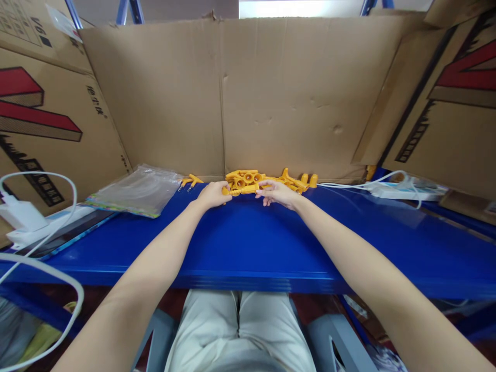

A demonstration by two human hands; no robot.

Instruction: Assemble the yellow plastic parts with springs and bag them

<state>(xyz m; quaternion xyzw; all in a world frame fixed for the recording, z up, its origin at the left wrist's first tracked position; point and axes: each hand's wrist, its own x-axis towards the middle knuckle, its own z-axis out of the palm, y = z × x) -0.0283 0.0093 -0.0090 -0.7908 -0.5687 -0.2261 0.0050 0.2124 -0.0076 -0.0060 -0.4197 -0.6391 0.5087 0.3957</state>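
Note:
My left hand point(215, 195) is closed around a small yellow plastic piece point(226, 191) at the back of the blue shelf. Opposite it, my right hand point(278, 193) pinches the end of a yellow tube-shaped plastic part point(249, 189) between thumb and fingertips, its other fingers loosely bent. The two pieces lie nearly in line, but whether they join is too small to tell. Just behind my hands is a pile of yellow plastic parts point(248, 178), some with round cup-like openings. Forked yellow pieces with metal springs point(189, 182) lie left of my left hand.
A cardboard sheet point(294, 98) stands behind the blue shelf point(248, 232), between printed boxes. Clear plastic bags point(135, 190) lie on the left. Yellow caps point(313, 181) stand at the right of the pile. White power strips point(411, 191) with cables sit on both sides.

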